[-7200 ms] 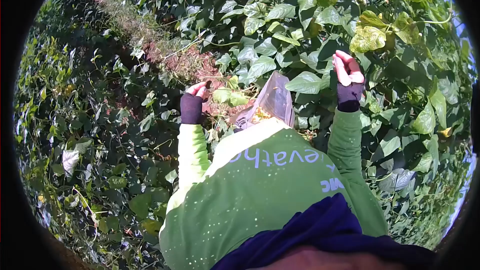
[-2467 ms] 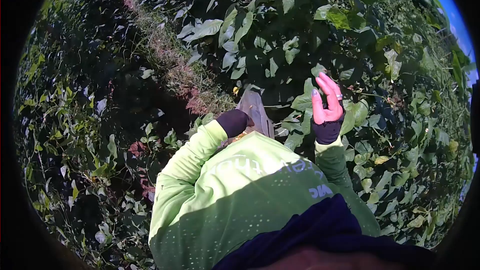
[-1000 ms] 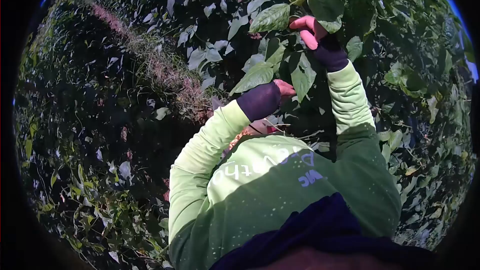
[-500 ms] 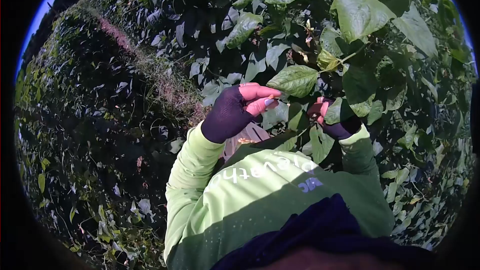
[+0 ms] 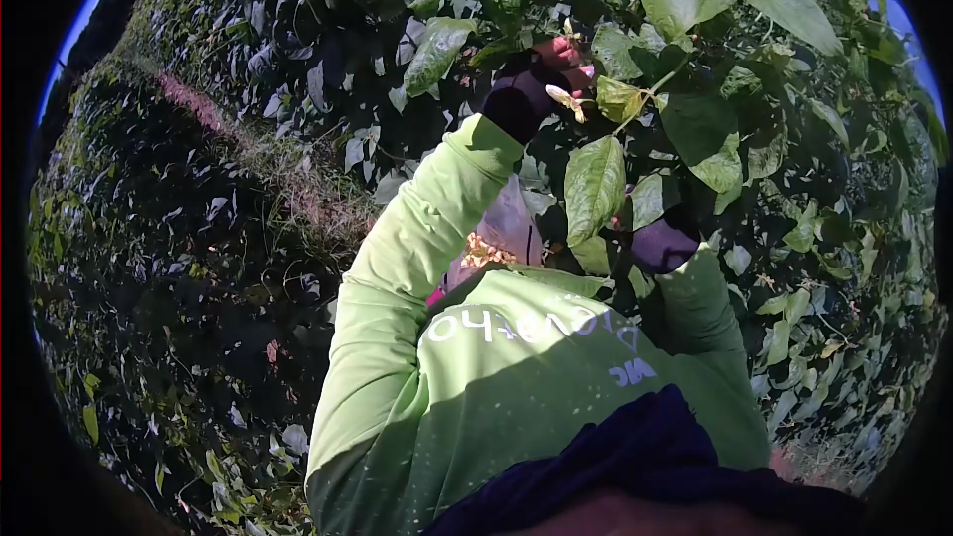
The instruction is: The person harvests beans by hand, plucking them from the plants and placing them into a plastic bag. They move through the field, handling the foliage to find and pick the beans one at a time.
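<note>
My left hand (image 5: 536,79), in a dark fingerless glove, is raised into the vine leaves. Its fingertips are curled together at a small pale yellow flower (image 5: 570,99) on a stem. My right hand (image 5: 663,241), also in a dark glove, sits lower and to the right. A large hanging leaf (image 5: 593,186) and other foliage cover its fingers. A clear plastic bag (image 5: 511,223) hangs at my chest between the arms, with yellow bits (image 5: 478,253) inside it.
Dense broad-leaved vines (image 5: 715,139) fill the view ahead and to the right. A narrow strip of reddish soil and dry grass (image 5: 288,189) runs diagonally at the left, with more low foliage (image 5: 149,268) beyond it.
My left hand has risen from chest height up into the leaves to the yellow flower. My right hand has stayed low and slipped further behind the leaves.
</note>
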The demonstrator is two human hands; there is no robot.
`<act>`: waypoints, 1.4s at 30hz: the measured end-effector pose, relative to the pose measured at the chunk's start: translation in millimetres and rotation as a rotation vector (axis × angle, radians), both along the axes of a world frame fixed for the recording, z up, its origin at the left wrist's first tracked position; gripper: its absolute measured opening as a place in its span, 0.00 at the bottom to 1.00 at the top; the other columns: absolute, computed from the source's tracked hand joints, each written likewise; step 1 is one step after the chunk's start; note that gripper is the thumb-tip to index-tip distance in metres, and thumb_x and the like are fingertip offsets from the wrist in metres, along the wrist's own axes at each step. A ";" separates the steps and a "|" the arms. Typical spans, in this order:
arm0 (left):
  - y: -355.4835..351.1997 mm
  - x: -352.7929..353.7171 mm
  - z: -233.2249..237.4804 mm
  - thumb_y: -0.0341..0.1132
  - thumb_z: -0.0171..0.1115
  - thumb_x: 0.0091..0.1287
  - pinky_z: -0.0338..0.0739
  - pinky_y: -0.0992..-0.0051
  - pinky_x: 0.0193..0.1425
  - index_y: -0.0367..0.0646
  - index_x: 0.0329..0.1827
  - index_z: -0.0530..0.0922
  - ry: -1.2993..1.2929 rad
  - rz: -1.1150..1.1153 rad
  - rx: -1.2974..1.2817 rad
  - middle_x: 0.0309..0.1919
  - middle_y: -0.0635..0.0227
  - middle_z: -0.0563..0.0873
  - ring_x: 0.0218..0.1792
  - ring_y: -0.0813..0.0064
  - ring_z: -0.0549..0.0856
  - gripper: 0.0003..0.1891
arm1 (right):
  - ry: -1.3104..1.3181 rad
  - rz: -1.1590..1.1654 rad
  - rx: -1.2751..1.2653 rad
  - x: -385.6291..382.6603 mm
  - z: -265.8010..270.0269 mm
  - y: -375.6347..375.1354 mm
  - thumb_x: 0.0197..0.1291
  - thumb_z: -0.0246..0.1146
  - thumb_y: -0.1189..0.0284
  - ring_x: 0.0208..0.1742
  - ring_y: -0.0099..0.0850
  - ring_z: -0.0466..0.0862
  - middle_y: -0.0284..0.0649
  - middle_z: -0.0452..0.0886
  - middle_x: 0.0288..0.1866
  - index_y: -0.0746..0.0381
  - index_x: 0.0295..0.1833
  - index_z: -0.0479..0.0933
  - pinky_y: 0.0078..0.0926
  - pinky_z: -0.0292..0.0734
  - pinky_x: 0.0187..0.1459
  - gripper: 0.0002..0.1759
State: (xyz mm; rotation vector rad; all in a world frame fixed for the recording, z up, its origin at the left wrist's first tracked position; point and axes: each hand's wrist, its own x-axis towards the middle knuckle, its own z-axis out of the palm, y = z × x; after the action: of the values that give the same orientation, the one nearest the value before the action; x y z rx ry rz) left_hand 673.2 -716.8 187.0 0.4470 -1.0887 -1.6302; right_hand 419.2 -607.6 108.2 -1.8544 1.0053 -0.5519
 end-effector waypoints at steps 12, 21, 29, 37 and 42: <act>18.0 2.5 18.8 0.41 0.63 0.69 0.77 0.78 0.49 0.42 0.58 0.76 -0.384 0.200 -0.085 0.44 0.71 0.84 0.46 0.80 0.83 0.18 | -0.454 -0.239 0.557 -0.6 15.6 26.6 0.68 0.55 0.70 0.36 0.26 0.78 0.35 0.76 0.45 0.65 0.61 0.69 0.27 0.78 0.41 0.19; 31.2 36.2 54.6 0.38 0.61 0.69 0.76 0.78 0.47 0.38 0.50 0.83 -0.786 0.401 -0.748 0.38 0.65 0.87 0.38 0.79 0.83 0.14 | 0.161 -0.210 -0.551 50.4 111.5 58.4 0.61 0.55 0.80 0.41 0.39 0.80 0.45 0.78 0.38 0.67 0.50 0.77 0.33 0.74 0.47 0.12; 18.4 93.1 41.9 0.33 0.62 0.67 0.80 0.69 0.49 0.39 0.51 0.81 -0.650 0.346 -1.012 0.43 0.59 0.88 0.41 0.64 0.88 0.12 | 0.080 -0.139 -0.279 138.3 139.0 84.2 0.62 0.62 0.75 0.44 0.44 0.84 0.46 0.84 0.37 0.62 0.51 0.81 0.33 0.80 0.44 0.12; 55.5 152.6 -88.4 0.32 0.54 0.70 0.81 0.68 0.47 0.36 0.55 0.78 -1.620 -0.775 -1.108 0.41 0.62 0.86 0.47 0.70 0.85 0.14 | -0.010 -0.175 -0.445 189.5 97.3 66.7 0.59 0.61 0.77 0.41 0.43 0.84 0.48 0.83 0.43 0.63 0.49 0.80 0.33 0.80 0.43 0.12; 75.3 182.2 -104.9 0.32 0.53 0.69 0.81 0.66 0.47 0.37 0.57 0.76 -1.459 -0.316 -0.921 0.44 0.61 0.85 0.49 0.69 0.85 0.16 | 0.004 -0.029 -0.762 243.8 110.2 39.7 0.57 0.63 0.80 0.43 0.42 0.83 0.47 0.83 0.39 0.68 0.46 0.81 0.35 0.79 0.45 0.10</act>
State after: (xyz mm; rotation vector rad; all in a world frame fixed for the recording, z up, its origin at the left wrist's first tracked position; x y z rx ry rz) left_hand 855.4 -641.5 82.1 0.8576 -2.8878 -0.6391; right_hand 663.0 -568.0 218.4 -2.4968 0.8868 -1.0529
